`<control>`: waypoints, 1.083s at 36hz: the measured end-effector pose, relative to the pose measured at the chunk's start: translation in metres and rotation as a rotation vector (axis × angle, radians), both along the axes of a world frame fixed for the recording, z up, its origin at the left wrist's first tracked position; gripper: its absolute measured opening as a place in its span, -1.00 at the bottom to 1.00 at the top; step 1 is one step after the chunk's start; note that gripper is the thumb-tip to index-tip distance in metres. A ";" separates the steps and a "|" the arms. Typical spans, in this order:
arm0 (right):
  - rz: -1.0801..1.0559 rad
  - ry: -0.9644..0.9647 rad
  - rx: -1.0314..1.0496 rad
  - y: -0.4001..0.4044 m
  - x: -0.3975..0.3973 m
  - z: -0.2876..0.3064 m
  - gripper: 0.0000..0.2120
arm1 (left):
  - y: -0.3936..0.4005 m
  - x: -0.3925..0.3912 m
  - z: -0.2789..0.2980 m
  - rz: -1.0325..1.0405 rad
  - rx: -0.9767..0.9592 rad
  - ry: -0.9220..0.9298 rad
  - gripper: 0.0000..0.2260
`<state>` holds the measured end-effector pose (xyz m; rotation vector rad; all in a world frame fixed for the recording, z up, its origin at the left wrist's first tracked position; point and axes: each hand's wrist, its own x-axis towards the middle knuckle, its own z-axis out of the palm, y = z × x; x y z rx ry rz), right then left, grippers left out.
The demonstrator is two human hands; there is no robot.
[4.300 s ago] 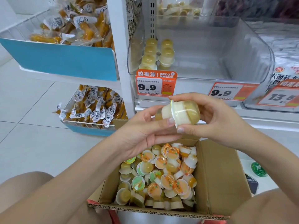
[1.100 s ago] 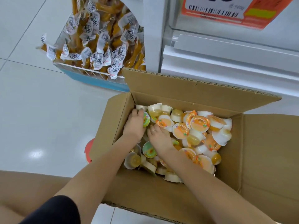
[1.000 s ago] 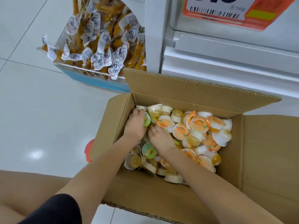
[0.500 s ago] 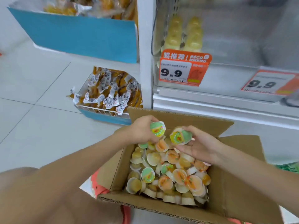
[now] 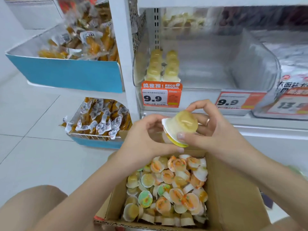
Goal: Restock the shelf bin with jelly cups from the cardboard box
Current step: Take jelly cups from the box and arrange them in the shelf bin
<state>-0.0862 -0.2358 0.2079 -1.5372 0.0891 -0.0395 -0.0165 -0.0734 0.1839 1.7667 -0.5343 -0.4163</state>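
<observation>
Both hands meet above the open cardboard box [image 5: 233, 202], which is full of several jelly cups [image 5: 168, 189] with orange and green lids. My right hand [image 5: 215, 132] pinches a yellow jelly cup [image 5: 183, 124] from the right, and a second cup [image 5: 173, 140] sits stacked under it. My left hand [image 5: 146, 139] curls round the stack from the left and below. The clear shelf bin [image 5: 255, 62] stands behind, with two short rows of stacked yellow cups [image 5: 163, 67] at its left end.
Orange 9.9 price tags [image 5: 160, 95] hang on the bin's front. Left of the white shelf post [image 5: 123, 55], a blue-fronted bin [image 5: 70, 72] and a lower wire basket [image 5: 100, 119] hold wrapped yellow snacks. White tile floor lies to the left. My knees frame the box.
Both hands were down in the box a second ago. They rose with one cup each and have now brought the two cups together into a stack in front of the bin.
</observation>
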 end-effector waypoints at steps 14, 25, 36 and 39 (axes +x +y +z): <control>0.077 0.025 -0.200 -0.002 0.008 -0.001 -0.62 | -0.002 -0.009 -0.010 0.157 -0.162 0.007 -0.36; 0.077 0.012 -0.362 -0.002 0.014 0.000 -0.48 | -0.004 -0.018 -0.007 0.183 -0.049 -0.231 -0.42; 0.017 0.075 -0.523 0.000 0.018 0.001 -0.61 | -0.003 -0.014 -0.009 0.146 0.062 -0.450 -0.35; -0.015 0.082 -0.502 0.001 0.019 0.002 -0.64 | -0.004 -0.014 -0.012 0.148 0.058 -0.448 -0.32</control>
